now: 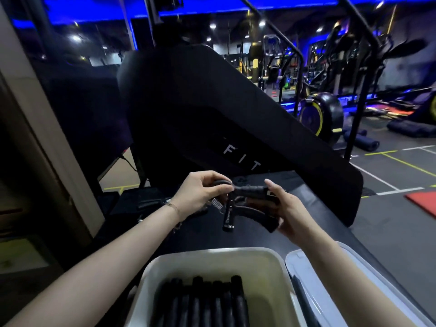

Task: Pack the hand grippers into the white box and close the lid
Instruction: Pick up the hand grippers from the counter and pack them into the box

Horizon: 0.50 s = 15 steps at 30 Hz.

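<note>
Both my hands are raised over the black surface (313, 208), beyond the far rim of the white box (264, 274), and both are on the same black hand gripper (238, 204).

Left hand (200, 192): fingers curled over the gripper's rounded top end, thumb pinching it from the near side. The metal spring (216, 204) hangs just below my left fingers. A thin bracelet (173, 206) sits on that wrist.

Right hand (285, 208): wrapped around the gripper's two handle ends, the upper handle lying across my fingers, the lower curved handle against my palm. The short adjustment post (228, 220) points down toward the box between my two hands.

White box: nearest me, open, holding a row of black hand grippers (207, 300) lying side by side with handles pointing away from me. How many, I cannot tell; the lower ones run off the frame.

Lid (306, 279): off the box, lying just right of it, partly under my right forearm.

Beyond the held gripper, farther from the box, a large black gym machine panel (212, 109) slopes down to the right, with white letters on it.
</note>
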Tool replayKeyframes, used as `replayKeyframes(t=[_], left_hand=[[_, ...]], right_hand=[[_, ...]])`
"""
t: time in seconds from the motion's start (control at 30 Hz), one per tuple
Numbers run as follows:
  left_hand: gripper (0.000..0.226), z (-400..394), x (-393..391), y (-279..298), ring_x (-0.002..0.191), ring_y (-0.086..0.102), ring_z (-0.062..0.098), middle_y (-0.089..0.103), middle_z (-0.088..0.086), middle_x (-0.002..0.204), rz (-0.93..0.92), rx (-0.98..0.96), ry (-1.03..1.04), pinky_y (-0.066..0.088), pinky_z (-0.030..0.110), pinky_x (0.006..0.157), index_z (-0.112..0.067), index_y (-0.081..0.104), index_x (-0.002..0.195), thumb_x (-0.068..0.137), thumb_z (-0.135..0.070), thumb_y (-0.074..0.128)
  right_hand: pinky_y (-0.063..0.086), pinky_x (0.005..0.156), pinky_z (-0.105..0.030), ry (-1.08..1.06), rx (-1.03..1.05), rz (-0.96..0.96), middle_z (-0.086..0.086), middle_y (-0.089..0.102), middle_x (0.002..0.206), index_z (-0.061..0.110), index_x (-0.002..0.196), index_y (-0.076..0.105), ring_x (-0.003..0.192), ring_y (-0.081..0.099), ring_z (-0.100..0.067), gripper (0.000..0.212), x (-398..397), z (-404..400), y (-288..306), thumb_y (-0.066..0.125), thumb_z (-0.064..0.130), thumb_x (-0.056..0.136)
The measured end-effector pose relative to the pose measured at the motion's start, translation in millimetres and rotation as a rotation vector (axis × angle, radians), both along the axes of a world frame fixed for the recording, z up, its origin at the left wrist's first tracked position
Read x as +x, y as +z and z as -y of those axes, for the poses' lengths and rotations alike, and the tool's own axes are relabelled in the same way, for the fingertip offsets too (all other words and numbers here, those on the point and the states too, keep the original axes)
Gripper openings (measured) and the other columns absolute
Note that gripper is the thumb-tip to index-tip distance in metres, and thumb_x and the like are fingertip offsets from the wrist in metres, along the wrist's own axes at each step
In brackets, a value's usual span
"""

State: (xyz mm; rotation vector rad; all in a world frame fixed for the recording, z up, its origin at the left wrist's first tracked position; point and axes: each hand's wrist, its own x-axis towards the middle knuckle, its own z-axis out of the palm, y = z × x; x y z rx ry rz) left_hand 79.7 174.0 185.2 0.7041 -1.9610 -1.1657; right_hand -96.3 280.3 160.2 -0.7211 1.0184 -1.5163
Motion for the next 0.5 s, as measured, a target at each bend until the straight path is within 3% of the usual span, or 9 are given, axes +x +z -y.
replayKeyframes(t=[0.1, 0.2, 0.3, 0.4, 0.5], left_hand=[[0.021, -17, 4, -3, 0.070, 0.065, 0.014, 0.072, 0.000, 0.076, -0.221, 0.230, 0.088, 0.053, 0.027, 0.066, -0.018, 0.072, 0.083, 0.065, -0.029, 0.075], [0.016, -35, 5, -3, 0.064, 0.064, 0.011, 0.069, 0.002, 0.074, -0.409, 0.474, 0.045, 0.056, 0.021, 0.062, -0.011, 0.068, 0.089, 0.077, -0.021, 0.067], [0.028, -49, 7, -3, 0.066, 0.055, 0.011, 0.061, 0.000, 0.072, -0.349, 0.475, -0.006, 0.052, 0.018, 0.064, -0.011, 0.066, 0.093, 0.074, -0.031, 0.063], [0.025, -62, 8, -3, 0.057, 0.039, 0.008, 0.046, -0.001, 0.063, -0.261, 0.400, -0.019, 0.038, 0.018, 0.060, -0.015, 0.067, 0.086, 0.078, -0.037, 0.061], [0.021, -73, 7, -3, 0.056, 0.034, 0.010, 0.039, 0.000, 0.063, -0.239, 0.352, -0.048, 0.031, 0.022, 0.057, -0.022, 0.067, 0.072, 0.074, -0.043, 0.065]], right_hand=[[0.059, 0.070, -0.030, 0.010, -0.034, -0.021, -0.023, 0.071, 0.101, -0.002, 0.110, 0.065, 0.094, 0.070, -0.029, 0.041, 13, -25, 5, 0.057, 0.029, 0.085], [0.058, 0.072, -0.034, 0.103, -0.082, -0.108, -0.027, 0.068, 0.107, -0.007, 0.109, 0.064, 0.098, 0.067, -0.030, 0.038, 24, -51, 6, 0.059, 0.018, 0.081], [0.057, 0.082, -0.035, 0.168, -0.067, -0.254, -0.024, 0.068, 0.109, 0.003, 0.101, 0.072, 0.099, 0.065, -0.030, 0.028, 33, -71, 9, 0.065, 0.015, 0.076], [0.051, 0.089, -0.042, 0.237, 0.020, -0.334, -0.021, 0.069, 0.108, 0.007, 0.096, 0.074, 0.096, 0.062, -0.027, 0.026, 35, -84, 12, 0.070, 0.015, 0.072], [0.057, 0.067, -0.028, 0.314, 0.052, -0.346, -0.015, 0.072, 0.105, 0.004, 0.101, 0.070, 0.083, 0.067, -0.020, 0.032, 36, -95, 14, 0.068, 0.023, 0.075]])
